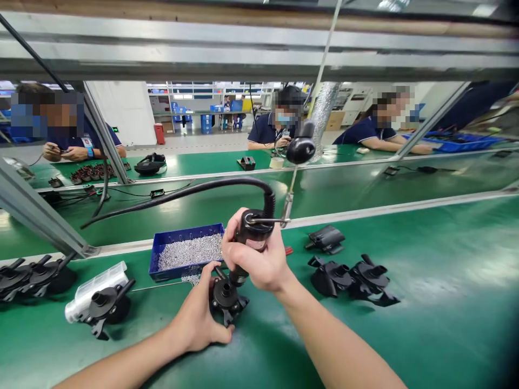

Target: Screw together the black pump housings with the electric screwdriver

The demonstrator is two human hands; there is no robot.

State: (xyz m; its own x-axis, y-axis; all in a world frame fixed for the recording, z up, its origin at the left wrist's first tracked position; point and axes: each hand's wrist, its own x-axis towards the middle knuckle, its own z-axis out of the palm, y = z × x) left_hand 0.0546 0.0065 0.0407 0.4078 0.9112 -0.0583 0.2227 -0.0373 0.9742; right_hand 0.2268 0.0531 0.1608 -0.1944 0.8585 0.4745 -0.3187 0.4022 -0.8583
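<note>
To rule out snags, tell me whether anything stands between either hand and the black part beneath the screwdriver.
Nothing visible stands between the left hand and the black part, which it grips. Between the right hand and that part is only the screwdriver it holds; its tip is hidden.

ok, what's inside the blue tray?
A mass of small silver pieces in the blue tray. They hide the floor beneath; the left hand and right hand block its near right corner.

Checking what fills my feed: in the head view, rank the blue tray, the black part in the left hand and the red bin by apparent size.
1. Blue tray
2. Black part in the left hand
3. Red bin; it stands far off, so its real size is unsure.
</note>
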